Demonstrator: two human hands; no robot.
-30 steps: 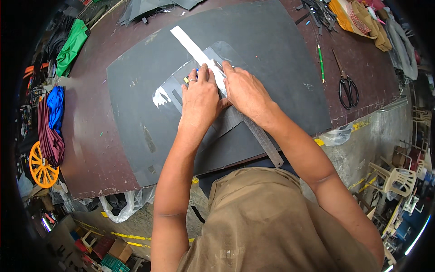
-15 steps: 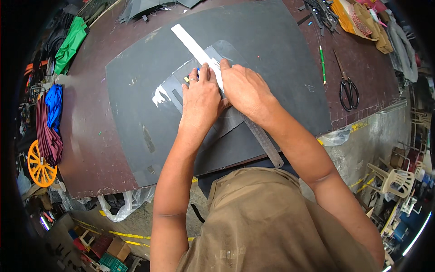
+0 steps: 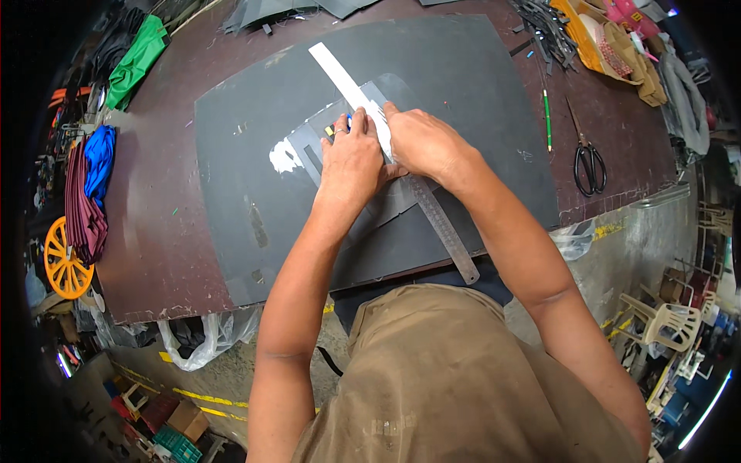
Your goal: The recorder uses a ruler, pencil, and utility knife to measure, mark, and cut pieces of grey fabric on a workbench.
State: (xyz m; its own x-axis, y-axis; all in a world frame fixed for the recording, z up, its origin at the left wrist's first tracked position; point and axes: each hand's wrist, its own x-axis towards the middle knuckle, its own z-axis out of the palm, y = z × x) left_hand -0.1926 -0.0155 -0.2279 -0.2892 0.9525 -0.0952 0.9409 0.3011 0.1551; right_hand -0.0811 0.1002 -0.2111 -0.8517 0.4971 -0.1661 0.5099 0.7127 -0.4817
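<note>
A metal ruler [image 3: 446, 231] lies slantwise over a dark grey sheet piece [image 3: 395, 202], its far end bright with glare. My left hand [image 3: 351, 158] rests flat on the piece and the ruler's left edge, fingers stretched forward and thumb reaching across the ruler. My right hand [image 3: 428, 147] is closed, knuckles up, at the ruler's right side. Whatever its curled fingers hold is hidden beneath them. Small yellow and blue bits show by my left fingertips. Beneath everything is a large dark mat [image 3: 494, 92], with a white worn patch [image 3: 285, 157] left of the piece.
Black-handled scissors [image 3: 590, 166] and a green pencil [image 3: 547, 119] lie on the brown table [image 3: 154, 231] to the right. Dark scraps [image 3: 544, 31] and an orange-edged box [image 3: 594, 46] sit at the far right. Green cloth [image 3: 137, 65] hangs at the far left.
The view has shifted slightly. Both hands stay at the ruler, with the right one a little nearer to me along it.
</note>
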